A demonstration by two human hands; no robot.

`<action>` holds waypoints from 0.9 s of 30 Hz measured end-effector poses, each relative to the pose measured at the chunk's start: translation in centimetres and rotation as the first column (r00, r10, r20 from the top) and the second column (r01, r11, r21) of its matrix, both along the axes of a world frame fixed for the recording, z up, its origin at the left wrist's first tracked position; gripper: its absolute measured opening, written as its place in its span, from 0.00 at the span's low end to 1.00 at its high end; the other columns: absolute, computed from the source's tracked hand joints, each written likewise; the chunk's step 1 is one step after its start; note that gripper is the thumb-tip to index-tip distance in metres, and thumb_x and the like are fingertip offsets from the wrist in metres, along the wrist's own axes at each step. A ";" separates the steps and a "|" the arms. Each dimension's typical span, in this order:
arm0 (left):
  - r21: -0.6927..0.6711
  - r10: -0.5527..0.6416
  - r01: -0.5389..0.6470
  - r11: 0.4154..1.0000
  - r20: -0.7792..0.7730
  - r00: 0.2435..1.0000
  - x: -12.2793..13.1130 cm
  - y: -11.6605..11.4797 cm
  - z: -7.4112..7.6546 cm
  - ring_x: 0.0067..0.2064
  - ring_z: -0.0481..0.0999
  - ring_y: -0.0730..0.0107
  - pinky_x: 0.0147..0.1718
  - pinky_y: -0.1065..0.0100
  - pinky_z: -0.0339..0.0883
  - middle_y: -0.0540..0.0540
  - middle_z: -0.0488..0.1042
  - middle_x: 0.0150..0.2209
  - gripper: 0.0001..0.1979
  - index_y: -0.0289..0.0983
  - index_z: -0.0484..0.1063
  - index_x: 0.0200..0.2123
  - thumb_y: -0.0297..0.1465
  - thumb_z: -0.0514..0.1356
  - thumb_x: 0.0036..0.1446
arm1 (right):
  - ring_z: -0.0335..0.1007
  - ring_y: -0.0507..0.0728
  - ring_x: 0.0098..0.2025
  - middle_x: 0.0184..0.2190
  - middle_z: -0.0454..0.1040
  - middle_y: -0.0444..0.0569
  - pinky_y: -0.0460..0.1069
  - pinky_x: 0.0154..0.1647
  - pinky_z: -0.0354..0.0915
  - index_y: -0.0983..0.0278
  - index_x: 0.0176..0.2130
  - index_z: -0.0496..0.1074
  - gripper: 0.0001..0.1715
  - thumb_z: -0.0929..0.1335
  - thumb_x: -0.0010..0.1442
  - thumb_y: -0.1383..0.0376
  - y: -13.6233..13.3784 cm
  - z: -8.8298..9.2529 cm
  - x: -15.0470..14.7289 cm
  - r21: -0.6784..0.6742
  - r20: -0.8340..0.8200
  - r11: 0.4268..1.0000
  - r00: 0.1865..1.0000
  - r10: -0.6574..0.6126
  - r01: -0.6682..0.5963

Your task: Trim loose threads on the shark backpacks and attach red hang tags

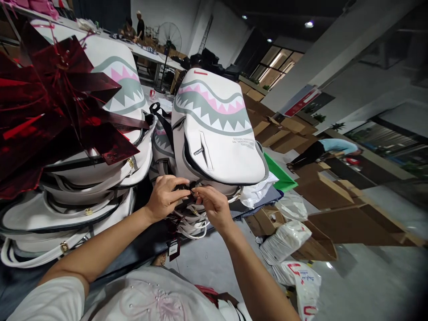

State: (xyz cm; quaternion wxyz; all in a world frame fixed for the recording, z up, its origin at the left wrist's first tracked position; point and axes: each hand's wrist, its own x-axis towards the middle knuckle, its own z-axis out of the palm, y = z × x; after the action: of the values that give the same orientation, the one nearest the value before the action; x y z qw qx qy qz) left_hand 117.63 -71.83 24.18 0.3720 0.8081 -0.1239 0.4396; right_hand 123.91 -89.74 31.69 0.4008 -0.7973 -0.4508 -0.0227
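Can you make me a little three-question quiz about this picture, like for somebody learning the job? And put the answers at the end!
1. What does the print on the middle backpack look like?
A) stars
B) jagged teeth
C) round dots

2. True or false: the shiny red bunch is on the left side of the picture.

3. Fill in "near" or "far": the left hand and right hand pinch at a small dark piece by the backpack's ____ end.

Key: 1: B. 2: True. 3: near.
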 end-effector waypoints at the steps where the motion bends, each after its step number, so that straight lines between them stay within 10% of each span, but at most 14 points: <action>1: -0.056 -0.058 0.056 0.997 -0.039 0.998 0.1 -0.3 0.1 0.44 0.74 0.64 0.46 0.57 0.64 0.45 0.81 0.43 0.08 0.45 0.80 0.39 0.33 0.59 0.62 | 0.70 0.53 0.28 0.32 0.74 0.49 0.50 0.32 0.69 0.60 0.41 0.77 0.15 0.61 0.66 0.62 -0.1 0.1 0.0 0.005 -0.083 1.000 0.997 -0.006 0.006; 7: -0.620 -0.441 0.307 0.722 -0.071 0.895 1.1 -1.3 0.7 0.31 0.79 0.69 0.33 0.68 0.72 0.47 0.81 0.30 0.09 0.37 0.79 0.37 0.37 0.64 0.58 | 0.69 0.52 0.27 0.27 0.75 0.46 0.45 0.22 0.61 0.62 0.38 0.75 0.13 0.69 0.58 0.55 0.0 0.9 0.4 0.068 -0.513 0.994 0.857 -0.042 0.089; 15: -0.199 -0.266 0.250 0.948 -0.060 0.962 0.6 -0.4 0.2 0.35 0.78 0.70 0.36 0.69 0.70 0.45 0.80 0.33 0.08 0.39 0.79 0.38 0.32 0.60 0.62 | 0.63 0.52 0.27 0.25 0.70 0.44 0.47 0.29 0.60 0.63 0.31 0.74 0.08 0.65 0.61 0.65 0.6 2.6 -0.4 -0.223 -0.115 0.975 0.993 -0.031 0.005; 27: -0.024 -0.140 0.137 0.990 -0.180 0.974 0.1 -0.4 0.3 0.36 0.77 0.69 0.36 0.69 0.68 0.47 0.80 0.34 0.09 0.38 0.78 0.39 0.31 0.57 0.64 | 0.61 0.51 0.27 0.25 0.67 0.44 0.46 0.30 0.57 0.64 0.32 0.72 0.09 0.64 0.59 0.74 0.8 1.9 -0.6 -0.329 0.083 0.944 0.995 0.057 -0.027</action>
State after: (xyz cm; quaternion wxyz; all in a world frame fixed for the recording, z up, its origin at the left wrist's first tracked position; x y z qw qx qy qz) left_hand 117.72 -72.25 24.51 0.4163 0.8320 -0.1429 0.3378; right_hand 123.35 -88.92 33.60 0.2421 -0.8410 -0.4832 0.0245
